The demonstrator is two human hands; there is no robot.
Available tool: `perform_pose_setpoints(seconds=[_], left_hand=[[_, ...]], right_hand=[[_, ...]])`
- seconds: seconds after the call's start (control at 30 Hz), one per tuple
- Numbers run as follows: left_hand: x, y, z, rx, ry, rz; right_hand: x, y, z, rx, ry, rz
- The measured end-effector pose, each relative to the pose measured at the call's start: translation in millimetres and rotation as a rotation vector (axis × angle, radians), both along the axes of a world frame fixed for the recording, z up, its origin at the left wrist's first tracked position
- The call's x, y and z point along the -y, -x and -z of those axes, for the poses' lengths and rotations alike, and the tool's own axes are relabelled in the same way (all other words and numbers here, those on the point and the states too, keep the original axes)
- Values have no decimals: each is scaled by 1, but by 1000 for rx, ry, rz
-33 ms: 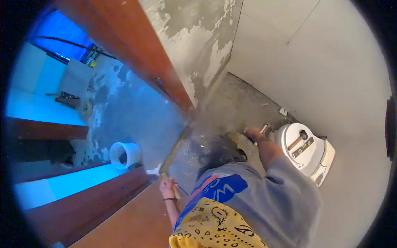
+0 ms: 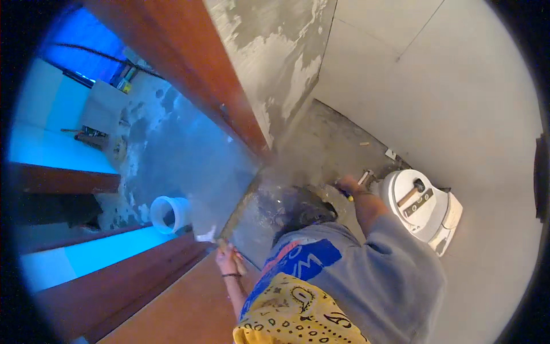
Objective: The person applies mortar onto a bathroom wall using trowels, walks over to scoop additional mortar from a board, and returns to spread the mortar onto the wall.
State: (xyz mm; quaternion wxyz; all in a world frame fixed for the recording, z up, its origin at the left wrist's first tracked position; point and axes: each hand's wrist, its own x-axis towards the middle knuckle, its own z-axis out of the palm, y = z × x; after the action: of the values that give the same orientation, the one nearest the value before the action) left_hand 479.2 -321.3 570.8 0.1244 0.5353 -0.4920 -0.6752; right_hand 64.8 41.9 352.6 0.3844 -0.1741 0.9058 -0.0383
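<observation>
I record large pale lettering on the blue panel (image 2: 321, 256) across the front of my grey shirt (image 2: 389, 281), lower centre of the frame; it sits tilted and only part of it shows. On the small container with yellow (image 2: 124, 86), upper left, any print is too small for me to read.

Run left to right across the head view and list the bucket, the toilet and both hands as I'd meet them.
Bucket → left hand → right hand → toilet.
</observation>
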Motion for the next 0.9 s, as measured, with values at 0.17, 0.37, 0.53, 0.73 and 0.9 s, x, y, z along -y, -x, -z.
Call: perform_pose_setpoints(seconds=[0.17,0.37,0.53,0.73,0.9], left_hand=[[94,-6,-15,-199,103,-202],[232,-23,-7,-408,86,-575],[391,-20,26,-369,80,-675],[478,-68,-5,-141,118,-876],[464,-66,-33,-142,9,-973]], right_hand=[[51,-44,-36,174,283,267],[145,-73,-15,456,333,279],[215,-11,68,484,20,-496],[562,-16,-77,552,-117,-247],[776,5,-148,476,183,-351]])
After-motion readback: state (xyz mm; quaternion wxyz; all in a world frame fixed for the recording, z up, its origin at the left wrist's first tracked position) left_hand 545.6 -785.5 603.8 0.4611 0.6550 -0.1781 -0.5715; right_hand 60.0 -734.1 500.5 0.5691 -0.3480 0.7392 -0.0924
